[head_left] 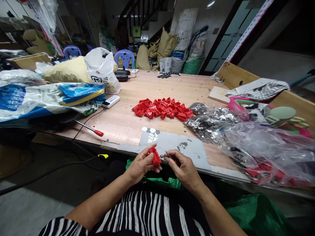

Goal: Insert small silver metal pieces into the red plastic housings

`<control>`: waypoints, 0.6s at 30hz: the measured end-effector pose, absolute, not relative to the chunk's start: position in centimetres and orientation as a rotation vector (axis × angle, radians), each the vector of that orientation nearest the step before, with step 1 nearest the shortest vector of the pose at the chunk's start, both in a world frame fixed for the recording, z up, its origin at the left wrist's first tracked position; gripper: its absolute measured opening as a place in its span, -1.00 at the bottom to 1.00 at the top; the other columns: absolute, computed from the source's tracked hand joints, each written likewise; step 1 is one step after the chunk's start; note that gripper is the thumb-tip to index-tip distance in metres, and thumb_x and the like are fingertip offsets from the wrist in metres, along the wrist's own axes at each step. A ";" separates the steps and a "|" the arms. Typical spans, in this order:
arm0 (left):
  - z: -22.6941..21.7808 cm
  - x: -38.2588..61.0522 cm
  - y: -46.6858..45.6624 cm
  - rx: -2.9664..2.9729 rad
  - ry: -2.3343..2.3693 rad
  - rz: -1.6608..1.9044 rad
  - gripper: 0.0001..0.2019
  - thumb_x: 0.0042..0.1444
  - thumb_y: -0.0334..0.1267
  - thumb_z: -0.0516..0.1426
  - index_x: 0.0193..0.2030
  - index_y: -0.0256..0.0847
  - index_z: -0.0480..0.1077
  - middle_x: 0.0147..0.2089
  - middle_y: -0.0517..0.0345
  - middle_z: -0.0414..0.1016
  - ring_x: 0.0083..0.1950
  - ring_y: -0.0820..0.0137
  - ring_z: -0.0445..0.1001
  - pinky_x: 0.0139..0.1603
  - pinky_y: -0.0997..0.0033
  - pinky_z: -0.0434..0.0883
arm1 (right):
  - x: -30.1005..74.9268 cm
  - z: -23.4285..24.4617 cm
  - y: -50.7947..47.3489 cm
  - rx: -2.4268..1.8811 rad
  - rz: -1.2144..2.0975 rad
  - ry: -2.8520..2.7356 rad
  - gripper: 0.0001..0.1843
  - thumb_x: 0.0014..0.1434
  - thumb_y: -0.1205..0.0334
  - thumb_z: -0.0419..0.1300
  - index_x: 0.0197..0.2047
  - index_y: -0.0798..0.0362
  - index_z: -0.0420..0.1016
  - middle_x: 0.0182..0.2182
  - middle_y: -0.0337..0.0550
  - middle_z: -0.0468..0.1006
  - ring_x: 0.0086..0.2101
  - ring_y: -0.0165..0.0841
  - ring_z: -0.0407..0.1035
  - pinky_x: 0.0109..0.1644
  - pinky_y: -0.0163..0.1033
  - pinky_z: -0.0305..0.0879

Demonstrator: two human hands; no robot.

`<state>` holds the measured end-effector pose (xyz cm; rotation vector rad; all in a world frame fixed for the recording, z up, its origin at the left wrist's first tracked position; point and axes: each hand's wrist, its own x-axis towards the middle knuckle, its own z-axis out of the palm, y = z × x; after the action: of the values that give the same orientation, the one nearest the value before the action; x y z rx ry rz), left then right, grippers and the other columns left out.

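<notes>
My left hand (141, 165) is closed around a small red plastic housing (155, 156), its hollow side facing up, just off the table's front edge. Close beside it on the right, my right hand (183, 167) pinches a thin dark tool (168, 154), mostly hidden by the fingers. A tiny metal piece (161, 157) shows between the tool and the housing; whether it touches either I cannot tell. Beyond the hands lies a grey mat (169, 141) bearing small white pieces (153, 137) and loose metal pieces (182, 146). Further back is a heap of red plastic housings (162, 108).
Clear bags of metal parts (206, 126) and a large plastic bag (273, 147) crowd the right side. A pink basket (237, 108) sits behind them. On the left are stuffed bags (81, 70), a white power strip (112, 101) and a red-tipped rod (97, 132) jutting past the edge.
</notes>
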<state>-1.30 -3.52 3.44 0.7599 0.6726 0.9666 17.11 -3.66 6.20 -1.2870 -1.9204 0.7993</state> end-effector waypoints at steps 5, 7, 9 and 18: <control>3.1 -1.6 -3.6 0.539 0.543 0.864 -0.53 0.17 -0.12 0.10 0.20 -0.20 0.24 -0.40 0.11 0.44 -0.47 0.44 0.50 -0.53 0.58 0.38 | 17.0 6.5 -3.1 -1.252 0.690 -2.009 -0.88 0.25 0.24 0.06 -0.22 0.02 0.41 -0.38 -0.18 0.53 -0.44 -0.39 0.38 -0.30 -0.31 0.30; 3.0 -1.7 -3.7 0.503 0.529 0.828 -0.57 0.17 -0.13 0.10 0.15 -0.21 0.28 -0.42 0.12 0.44 -0.49 0.44 0.50 -0.58 0.61 0.36 | 17.0 6.5 -2.9 -1.209 0.653 -2.068 -0.87 0.24 0.29 0.05 -0.20 0.02 0.41 -0.37 -0.17 0.54 -0.40 -0.38 0.40 -0.27 -0.29 0.33; 2.9 -1.6 -3.8 0.476 0.526 0.801 -0.64 0.17 -0.13 0.10 0.07 -0.24 0.34 -0.44 0.13 0.43 -0.50 0.44 0.51 -0.60 0.62 0.36 | 17.0 6.4 -2.8 -1.136 0.613 -2.130 -0.84 0.23 0.33 0.05 -0.16 0.01 0.42 -0.32 -0.15 0.54 -0.34 -0.35 0.43 -0.22 -0.27 0.35; 3.2 -1.1 -4.1 0.450 0.579 0.740 -0.74 0.20 -0.14 0.07 -0.15 -0.33 0.38 -0.49 0.11 0.42 -0.56 0.43 0.49 -0.65 0.61 0.36 | 17.7 6.0 -2.4 -0.981 0.593 -2.290 -0.78 0.25 0.38 0.05 -0.09 0.01 0.43 -0.27 -0.11 0.52 -0.25 -0.33 0.42 -0.17 -0.22 0.38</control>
<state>-1.08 -4.07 3.24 0.4500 0.5791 0.7399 17.68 -2.39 5.96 -0.9807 -2.2897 0.5933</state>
